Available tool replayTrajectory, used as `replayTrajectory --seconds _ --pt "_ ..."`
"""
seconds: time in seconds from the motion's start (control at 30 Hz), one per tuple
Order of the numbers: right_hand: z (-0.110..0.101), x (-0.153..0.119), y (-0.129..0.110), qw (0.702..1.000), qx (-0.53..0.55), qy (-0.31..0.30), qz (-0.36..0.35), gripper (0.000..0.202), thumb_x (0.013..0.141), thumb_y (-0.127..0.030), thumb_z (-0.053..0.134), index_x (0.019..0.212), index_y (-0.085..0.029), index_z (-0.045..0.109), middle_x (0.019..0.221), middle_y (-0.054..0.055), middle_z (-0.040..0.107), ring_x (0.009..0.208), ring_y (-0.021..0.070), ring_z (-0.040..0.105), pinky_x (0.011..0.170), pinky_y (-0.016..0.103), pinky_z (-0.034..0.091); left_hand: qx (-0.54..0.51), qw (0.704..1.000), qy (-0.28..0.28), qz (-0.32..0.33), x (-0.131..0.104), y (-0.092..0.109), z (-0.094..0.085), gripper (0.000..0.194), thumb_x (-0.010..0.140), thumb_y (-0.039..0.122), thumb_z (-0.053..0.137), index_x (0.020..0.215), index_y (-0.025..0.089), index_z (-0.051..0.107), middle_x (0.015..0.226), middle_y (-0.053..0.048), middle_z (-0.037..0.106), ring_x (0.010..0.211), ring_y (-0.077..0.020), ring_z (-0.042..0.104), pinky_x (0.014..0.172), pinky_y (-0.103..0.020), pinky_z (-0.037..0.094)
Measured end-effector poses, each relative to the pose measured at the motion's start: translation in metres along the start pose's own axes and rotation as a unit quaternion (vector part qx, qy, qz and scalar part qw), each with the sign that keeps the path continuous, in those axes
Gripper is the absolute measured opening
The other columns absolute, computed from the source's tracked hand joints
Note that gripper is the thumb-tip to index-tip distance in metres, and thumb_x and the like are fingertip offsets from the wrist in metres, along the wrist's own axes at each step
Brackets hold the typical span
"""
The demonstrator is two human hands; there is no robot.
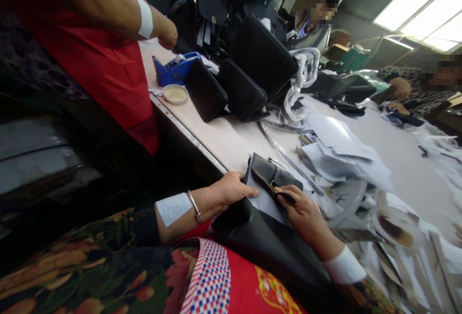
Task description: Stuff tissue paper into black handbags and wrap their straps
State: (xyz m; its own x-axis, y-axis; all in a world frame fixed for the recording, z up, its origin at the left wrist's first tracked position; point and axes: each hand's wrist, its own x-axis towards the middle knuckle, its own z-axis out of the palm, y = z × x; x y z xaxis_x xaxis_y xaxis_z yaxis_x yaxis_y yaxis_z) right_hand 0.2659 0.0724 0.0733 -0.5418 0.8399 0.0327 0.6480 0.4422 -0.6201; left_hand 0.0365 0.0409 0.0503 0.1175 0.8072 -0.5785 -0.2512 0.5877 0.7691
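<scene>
A black leather handbag (pixel 267 230) lies at the table's near edge and over my lap. Its flap (pixel 265 169) carries a strap with a small gold-coloured buckle (pixel 272 184). White paper (pixel 265 201) shows between the flap and the body. My left hand (pixel 229 191) grips the bag's left edge, its thumb pressed on the paper. My right hand (pixel 303 208) pinches the strap end close to the buckle; its fingertips are partly hidden.
Black wallet-like cases (pixel 225 88) stand beside a blue tape dispenser (pixel 176 69) and a round shallow dish (pixel 175 94). White paper sheets (pixel 339 145) and scraps lie to the right. A co-worker's arm (pixel 159 25) reaches in at upper left. Other people sit across the table.
</scene>
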Motion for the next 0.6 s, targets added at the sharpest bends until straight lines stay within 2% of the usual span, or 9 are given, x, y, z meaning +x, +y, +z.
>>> replayTrajectory --seconds 0.2,0.5,0.6 --pt "0.0019 -0.0014 0.0014 0.999 -0.031 0.009 -0.043 0.027 0.100 -0.031 0.048 0.108 -0.021 0.071 0.106 0.008 0.068 0.097 0.0212 0.067 0.087 0.034 0.055 0.009 1.000 0.008 0.011 -0.0058 0.0068 0.0047 0.032 0.062 0.017 0.079 0.093 0.011 0.071 0.077 -0.008 0.075 0.064 -0.0214 0.068 0.056 -0.028 0.052" --pt "0.0046 -0.0042 0.0017 0.979 -0.157 0.026 -0.125 0.025 0.101 -0.024 0.047 0.114 -0.017 0.068 0.106 0.011 0.067 0.096 0.0237 0.065 0.086 0.038 0.057 0.020 1.000 0.000 0.014 -0.0069 0.0099 0.0061 0.028 0.064 0.015 0.075 0.092 0.010 0.071 0.075 -0.008 0.073 0.062 -0.0197 0.066 0.055 -0.028 0.051" --pt "0.0067 -0.0046 -0.0046 0.961 -0.230 -0.004 -0.151 0.032 0.094 -0.011 0.046 0.119 -0.012 0.065 0.106 0.014 0.066 0.096 0.0265 0.063 0.086 0.040 0.058 0.031 0.999 0.004 0.016 -0.0074 0.0105 0.0067 0.026 0.065 0.016 0.074 0.090 0.010 0.071 0.071 -0.006 0.071 0.059 -0.0180 0.063 0.052 -0.026 0.049"
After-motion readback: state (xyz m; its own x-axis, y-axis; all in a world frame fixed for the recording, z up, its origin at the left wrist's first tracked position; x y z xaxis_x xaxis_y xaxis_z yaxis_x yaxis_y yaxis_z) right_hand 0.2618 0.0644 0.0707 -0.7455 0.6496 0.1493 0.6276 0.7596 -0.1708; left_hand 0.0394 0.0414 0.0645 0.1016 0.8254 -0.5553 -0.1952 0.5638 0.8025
